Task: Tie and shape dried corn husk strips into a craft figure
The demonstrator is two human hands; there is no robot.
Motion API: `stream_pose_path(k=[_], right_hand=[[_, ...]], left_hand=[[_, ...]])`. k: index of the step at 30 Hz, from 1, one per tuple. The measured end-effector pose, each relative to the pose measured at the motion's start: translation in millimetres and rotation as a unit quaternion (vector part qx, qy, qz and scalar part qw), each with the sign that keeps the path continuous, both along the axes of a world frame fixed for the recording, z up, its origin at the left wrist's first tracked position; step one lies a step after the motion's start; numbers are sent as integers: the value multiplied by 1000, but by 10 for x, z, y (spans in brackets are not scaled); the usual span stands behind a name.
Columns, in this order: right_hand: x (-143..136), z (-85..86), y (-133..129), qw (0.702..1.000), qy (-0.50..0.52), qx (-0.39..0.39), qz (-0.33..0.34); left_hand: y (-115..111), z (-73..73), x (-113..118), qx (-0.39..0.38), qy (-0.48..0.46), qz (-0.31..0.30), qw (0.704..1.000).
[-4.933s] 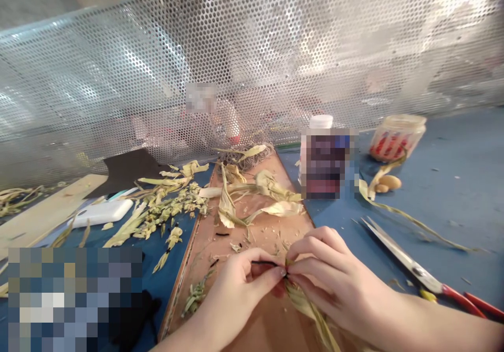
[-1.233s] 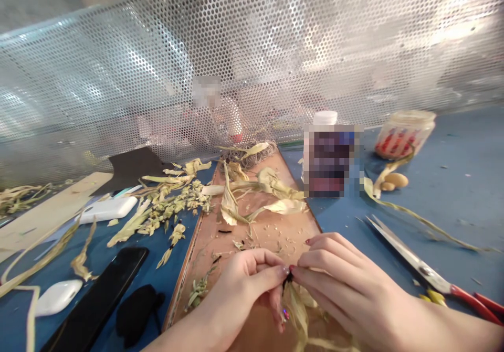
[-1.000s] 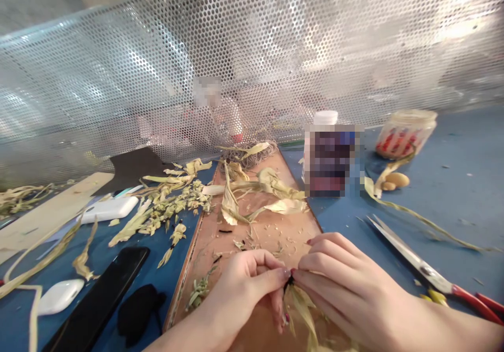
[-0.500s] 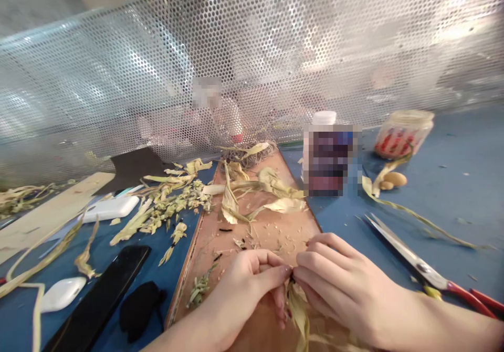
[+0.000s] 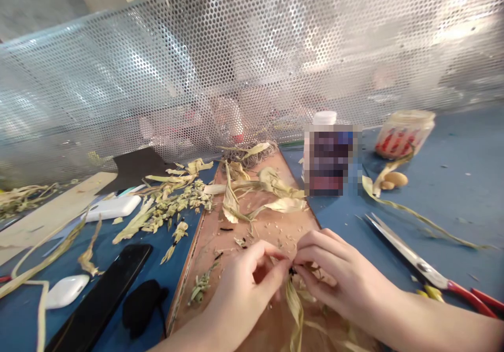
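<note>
My left hand (image 5: 248, 289) and my right hand (image 5: 338, 278) meet over the brown board (image 5: 220, 236), fingertips pinched together on a small dark tie (image 5: 292, 271) at the top of a bundle of dried husk strips (image 5: 295, 310). The strips hang down from the pinch toward me, between the two hands. Both thumbs and forefingers press on the same spot. The lower end of the bundle runs out of view at the bottom edge.
Loose husk pieces (image 5: 252, 194) lie on the board's far half. Red-handled scissors (image 5: 417, 268) lie right of my hands. A blurred-label bottle (image 5: 328, 155) and a jar (image 5: 403, 131) stand behind. A black phone (image 5: 102, 299), white case (image 5: 65, 291) and black pouch (image 5: 142, 307) lie left. A perforated metal screen (image 5: 252, 68) closes the back.
Both hands have stayed pinched at the top of the husk bundle, working the dark tie. My left fingers have lifted and curled more, and the strips now hang straighter.
</note>
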State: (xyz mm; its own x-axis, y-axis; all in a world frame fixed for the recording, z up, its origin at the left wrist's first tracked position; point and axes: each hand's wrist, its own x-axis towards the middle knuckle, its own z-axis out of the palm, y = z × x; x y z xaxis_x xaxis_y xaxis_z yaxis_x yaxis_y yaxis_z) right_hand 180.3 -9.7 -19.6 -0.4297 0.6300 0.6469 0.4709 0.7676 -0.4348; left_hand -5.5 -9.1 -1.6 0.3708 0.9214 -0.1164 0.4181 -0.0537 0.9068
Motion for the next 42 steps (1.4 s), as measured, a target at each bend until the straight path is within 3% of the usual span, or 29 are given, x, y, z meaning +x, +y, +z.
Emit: stream_pose_path(k=[7, 12, 18, 26, 33, 38, 42], right_hand=[[-5, -10, -11, 1000, 14, -25, 11], [0, -21, -27, 997, 26, -67, 32], [-4, -37, -31, 988, 52, -136, 58], [-8, -77, -20, 988, 39, -135, 61], [12, -74, -32, 994, -13, -90, 60], [41, -36, -43, 997, -45, -39, 55], [52, -19, -37, 997, -55, -25, 50]], left_hand=[[-16, -32, 19, 120, 100, -24, 987], [-12, 11, 22, 133, 98, -34, 986], [-12, 5, 26, 71, 57, -10, 996], [-8, -60, 6, 148, 91, -9, 985], [-3, 53, -8, 31, 54, -19, 998], [41, 86, -33, -96, -58, -55, 992], [77, 103, -56, -130, -128, -53, 982]])
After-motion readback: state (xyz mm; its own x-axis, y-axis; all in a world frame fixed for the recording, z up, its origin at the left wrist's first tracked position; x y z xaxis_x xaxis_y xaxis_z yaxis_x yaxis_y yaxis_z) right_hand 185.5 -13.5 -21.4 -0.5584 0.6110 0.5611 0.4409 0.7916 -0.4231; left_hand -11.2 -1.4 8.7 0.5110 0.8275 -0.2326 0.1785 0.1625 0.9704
